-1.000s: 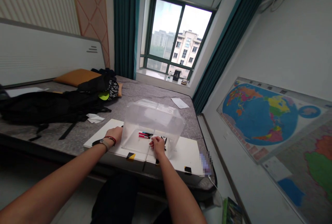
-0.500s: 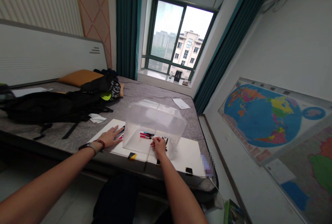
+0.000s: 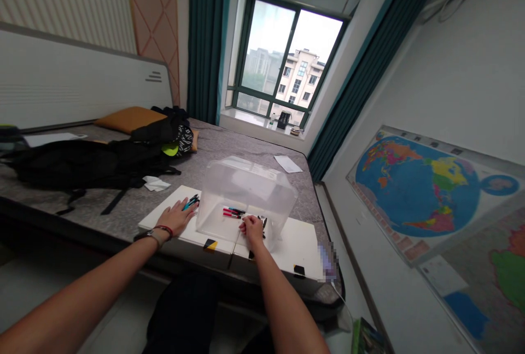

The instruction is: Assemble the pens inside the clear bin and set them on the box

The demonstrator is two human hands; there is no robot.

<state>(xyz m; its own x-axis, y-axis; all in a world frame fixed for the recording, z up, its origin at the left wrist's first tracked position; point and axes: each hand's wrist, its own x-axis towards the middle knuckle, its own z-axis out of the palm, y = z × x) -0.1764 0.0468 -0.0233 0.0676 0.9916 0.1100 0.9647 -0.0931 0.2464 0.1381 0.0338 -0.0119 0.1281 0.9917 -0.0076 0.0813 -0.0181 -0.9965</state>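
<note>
A clear plastic box [image 3: 250, 179] lies on its side on white boxes [image 3: 295, 250], its open side facing me. Inside it are red and dark pens [image 3: 233, 213], with several black ones [image 3: 262, 228] farther right. My right hand [image 3: 252, 229] reaches into the clear box between these two groups. Its fingers are pinched together; what they hold, if anything, I cannot make out. Left of the box, my left hand [image 3: 175, 217] is flat with fingers stretched out. Its fingertips are at a small bunch of teal and dark pens [image 3: 191, 201].
The white boxes stand at the near edge of a grey bed [image 3: 229, 140]. On the bed are a black backpack [image 3: 82, 162], a crumpled tissue [image 3: 156, 183] and a white sheet [image 3: 287, 164]. A white cable [image 3: 346, 305] hangs at the right corner.
My left hand has shifted slightly, and the teal pens at its fingertips now show more. A red pen visible beside it earlier no longer shows there. My right hand has barely moved.
</note>
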